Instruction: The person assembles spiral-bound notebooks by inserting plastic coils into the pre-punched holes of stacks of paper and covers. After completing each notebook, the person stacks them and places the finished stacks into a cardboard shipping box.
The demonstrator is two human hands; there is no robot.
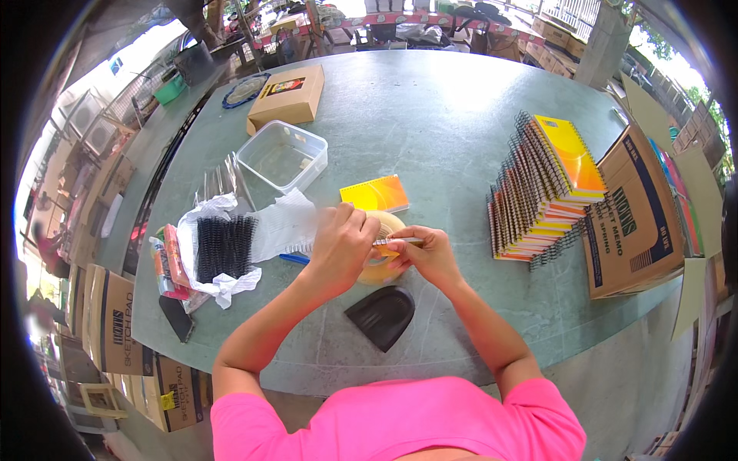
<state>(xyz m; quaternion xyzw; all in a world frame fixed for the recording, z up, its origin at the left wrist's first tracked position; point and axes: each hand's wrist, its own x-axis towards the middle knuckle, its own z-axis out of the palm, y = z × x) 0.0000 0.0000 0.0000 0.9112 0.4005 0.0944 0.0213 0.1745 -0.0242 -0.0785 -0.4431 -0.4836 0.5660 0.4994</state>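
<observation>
My left hand (338, 242) and my right hand (430, 257) meet at the table's middle, fingers pinched on a thin notepad (390, 242) seen edge-on. Its pale edge shows between the fingertips; most of it is hidden. A short length of coil (300, 248) shows just left of my left hand, its far end out of sight. Under the hands lies a wide yellowish roll of tape (390, 223), partly covered. Just beyond it is a yellow-orange memo pad (374, 194). A black rounded wedge-shaped piece (382, 316) lies nearer to me.
Spiral notebooks (569, 157) are stacked at the right, beside a cardboard box (634, 223). To the left, black wire coils (224, 247) lie on white paper (286, 223). Behind them stand a clear plastic tub (284, 157) and a closed carton (288, 98). A blue pen-like item (294, 259) lies nearby.
</observation>
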